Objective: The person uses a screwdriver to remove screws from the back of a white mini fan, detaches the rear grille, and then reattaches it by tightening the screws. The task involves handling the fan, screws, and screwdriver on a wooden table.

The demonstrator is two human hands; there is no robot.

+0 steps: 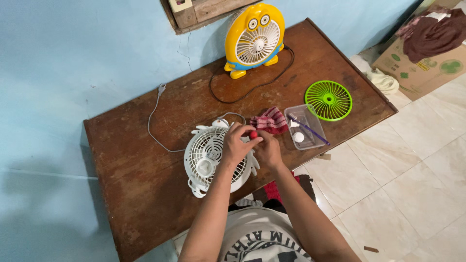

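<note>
Both hands meet over white fan at table's front edge.
Left hand (236,145) and right hand (268,149) pinch a small red knob (253,134) between closed fingertips, above the white table fan (206,160) lying flat on the wooden table (131,184); striped cloth (270,121) just beside.

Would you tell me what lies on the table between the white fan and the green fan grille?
In the head view, a red-striped cloth and a clear plastic tray lie between the white fan and the green grille.

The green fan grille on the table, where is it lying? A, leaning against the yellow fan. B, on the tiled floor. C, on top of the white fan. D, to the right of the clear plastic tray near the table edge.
D: the green fan grille lies flat on the wooden table, just right of the clear plastic tray, near the edge.
</note>
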